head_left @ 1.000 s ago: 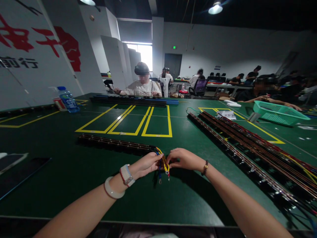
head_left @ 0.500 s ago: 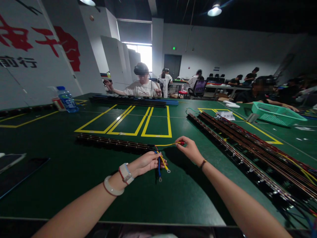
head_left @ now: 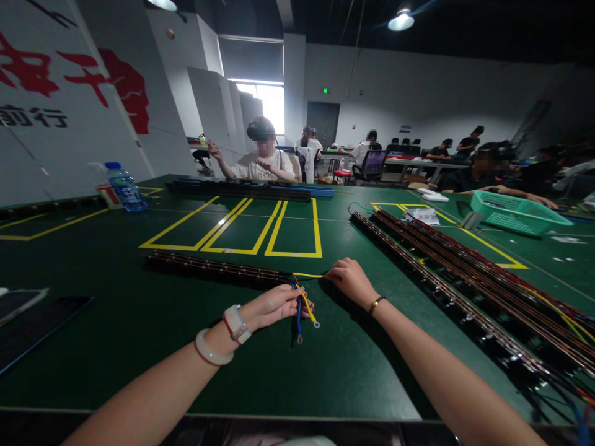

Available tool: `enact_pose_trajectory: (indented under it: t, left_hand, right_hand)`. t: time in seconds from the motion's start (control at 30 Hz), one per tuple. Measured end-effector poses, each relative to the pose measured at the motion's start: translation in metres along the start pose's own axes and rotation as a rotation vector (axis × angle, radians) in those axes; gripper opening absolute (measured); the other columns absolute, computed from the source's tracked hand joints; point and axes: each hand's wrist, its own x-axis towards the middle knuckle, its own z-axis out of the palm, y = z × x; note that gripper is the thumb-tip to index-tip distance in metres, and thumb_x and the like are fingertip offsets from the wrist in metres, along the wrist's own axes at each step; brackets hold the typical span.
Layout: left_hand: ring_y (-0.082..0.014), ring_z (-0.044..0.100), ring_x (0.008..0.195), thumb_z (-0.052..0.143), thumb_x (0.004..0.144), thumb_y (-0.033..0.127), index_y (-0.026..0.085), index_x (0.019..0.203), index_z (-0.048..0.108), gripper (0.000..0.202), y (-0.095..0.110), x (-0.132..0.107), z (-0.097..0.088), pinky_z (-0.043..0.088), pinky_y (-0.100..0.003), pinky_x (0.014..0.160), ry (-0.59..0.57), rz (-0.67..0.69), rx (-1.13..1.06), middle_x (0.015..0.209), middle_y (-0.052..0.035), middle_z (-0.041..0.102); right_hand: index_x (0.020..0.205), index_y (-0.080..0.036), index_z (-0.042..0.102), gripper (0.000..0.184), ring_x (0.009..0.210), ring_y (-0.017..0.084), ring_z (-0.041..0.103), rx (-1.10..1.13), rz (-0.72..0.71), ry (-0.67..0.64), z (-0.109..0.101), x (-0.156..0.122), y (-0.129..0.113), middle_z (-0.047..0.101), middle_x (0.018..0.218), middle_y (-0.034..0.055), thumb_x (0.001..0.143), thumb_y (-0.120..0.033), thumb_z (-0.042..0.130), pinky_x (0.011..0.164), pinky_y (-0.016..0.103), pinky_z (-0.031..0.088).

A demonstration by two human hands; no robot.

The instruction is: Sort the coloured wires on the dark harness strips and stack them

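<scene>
A long dark bar with copper-coloured strips (head_left: pixel 218 267) lies on the green table, and several wires come out of its right end. My left hand (head_left: pixel 279 301) is closed on some of these wires just past that end. A blue wire (head_left: pixel 299 319) and a yellow wire (head_left: pixel 307 310), each tipped with a ring terminal, hang from its fingers. To the right, my right hand (head_left: pixel 349 280) pinches the far end of another yellow wire (head_left: pixel 309 275), which runs straight from the bar. The wire's tip is hidden by the fingers.
More long copper-stripped bars (head_left: pixel 446 279) lie along the right side. A green basket (head_left: pixel 518 214) stands beyond them. At the back left is a blue-capped bottle (head_left: pixel 125 187); dark flat devices (head_left: pixel 41 322) lie left. Across the table sits a person (head_left: pixel 263 152) behind dark bars (head_left: pixel 242 189).
My right hand has moved slightly down and turned over, its fingers now hiding the red wire tip seen before. My left hand keeps its hold. The person opposite has moved both hands.
</scene>
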Motion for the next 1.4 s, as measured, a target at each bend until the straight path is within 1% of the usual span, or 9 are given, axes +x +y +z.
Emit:
enact_pose_trajectory:
  t: [0.17, 0.3, 0.4, 0.57, 0.73, 0.93, 1.0, 1.17, 1.4]
  left_hand:
    - [-0.0186, 0.066, 0.079, 0.056, 0.086, 0.021, 0.008, 0.090, 0.055, 0.013, -0.002, 0.004, -0.005, 0.051, -0.033, 0.079, -0.047, 0.022, -0.018, 0.085, -0.0124, 0.067]
    - [-0.0149, 0.064, 0.075, 0.060, 0.083, 0.019, 0.010, 0.088, 0.056, 0.011, -0.006, 0.009, -0.009, 0.050, -0.030, 0.078, -0.082, 0.033, -0.084, 0.080, -0.0070, 0.064]
    - [-0.0124, 0.063, 0.071, 0.063, 0.080, 0.017, 0.011, 0.085, 0.056, 0.011, -0.009, 0.012, -0.012, 0.049, -0.027, 0.075, -0.081, 0.047, -0.125, 0.077, -0.0048, 0.063]
    - [-0.0167, 0.065, 0.076, 0.060, 0.083, 0.021, 0.009, 0.089, 0.057, 0.014, -0.007, 0.011, -0.012, 0.049, -0.032, 0.081, -0.109, 0.040, -0.113, 0.082, -0.0095, 0.066]
    - [-0.0232, 0.067, 0.086, 0.052, 0.083, 0.025, 0.002, 0.094, 0.059, 0.026, -0.001, 0.006, -0.010, 0.045, -0.039, 0.091, -0.155, -0.044, -0.131, 0.092, -0.0189, 0.068]
    - [-0.0229, 0.067, 0.083, 0.057, 0.080, 0.015, 0.005, 0.089, 0.061, 0.014, -0.003, 0.004, -0.004, 0.046, -0.041, 0.090, -0.054, 0.049, -0.025, 0.085, -0.0156, 0.069]
    - [-0.0228, 0.067, 0.083, 0.057, 0.079, 0.012, 0.006, 0.086, 0.062, 0.011, -0.004, 0.004, -0.003, 0.047, -0.041, 0.089, -0.055, 0.061, -0.016, 0.085, -0.0147, 0.069]
    - [-0.0221, 0.067, 0.079, 0.059, 0.078, 0.016, 0.008, 0.082, 0.064, 0.010, -0.007, 0.004, -0.004, 0.047, -0.041, 0.088, -0.020, 0.048, -0.024, 0.081, -0.0133, 0.070]
    - [-0.0220, 0.066, 0.085, 0.051, 0.082, 0.018, 0.012, 0.081, 0.066, 0.015, -0.008, 0.002, -0.001, 0.046, -0.038, 0.089, -0.043, 0.079, 0.002, 0.081, -0.0107, 0.070]
  right_hand:
    - [0.112, -0.021, 0.062, 0.025, 0.087, 0.018, 0.051, -0.013, -0.397, 0.035, -0.024, -0.006, -0.019, 0.063, 0.095, 0.0072, 0.090, -0.025, 0.050, 0.081, 0.032, 0.037]
    - [0.114, -0.019, 0.058, 0.027, 0.082, 0.017, 0.050, -0.045, -0.643, -0.042, -0.029, -0.007, -0.042, 0.062, 0.090, 0.0063, 0.088, -0.022, 0.049, 0.080, 0.033, 0.037]
    - [0.110, -0.019, 0.059, 0.024, 0.081, 0.016, 0.050, -0.039, -0.727, -0.071, -0.027, -0.008, -0.049, 0.061, 0.090, 0.0058, 0.090, -0.024, 0.047, 0.079, 0.032, 0.037]
    - [0.107, -0.018, 0.060, 0.022, 0.076, 0.016, 0.050, 0.052, -0.609, -0.003, -0.022, -0.010, -0.045, 0.061, 0.080, 0.0050, 0.093, -0.022, 0.043, 0.075, 0.031, 0.038]
    - [0.099, -0.019, 0.061, 0.021, 0.083, 0.017, 0.055, 0.325, -0.222, 0.091, -0.019, -0.007, -0.041, 0.065, 0.089, 0.0070, 0.094, -0.027, 0.042, 0.078, 0.032, 0.041]
    - [0.095, -0.019, 0.063, 0.025, 0.079, 0.017, 0.057, 0.458, 0.112, 0.152, -0.018, 0.030, -0.055, 0.066, 0.089, 0.0057, 0.094, -0.033, 0.043, 0.073, 0.028, 0.043]
    - [0.096, -0.018, 0.063, 0.023, 0.076, 0.016, 0.057, 0.441, 0.107, 0.136, -0.019, 0.051, -0.067, 0.066, 0.087, 0.0048, 0.093, -0.032, 0.044, 0.069, 0.026, 0.042]
    - [0.096, -0.019, 0.064, 0.019, 0.085, 0.017, 0.059, 0.309, -0.107, -0.009, -0.009, 0.094, -0.109, 0.067, 0.090, 0.0052, 0.092, -0.028, 0.049, 0.071, 0.024, 0.041]
    - [0.087, -0.014, 0.066, 0.021, 0.078, 0.019, 0.062, 0.076, -0.183, -0.216, 0.012, 0.112, -0.141, 0.068, 0.087, 0.0113, 0.091, -0.022, 0.047, 0.069, 0.027, 0.043]
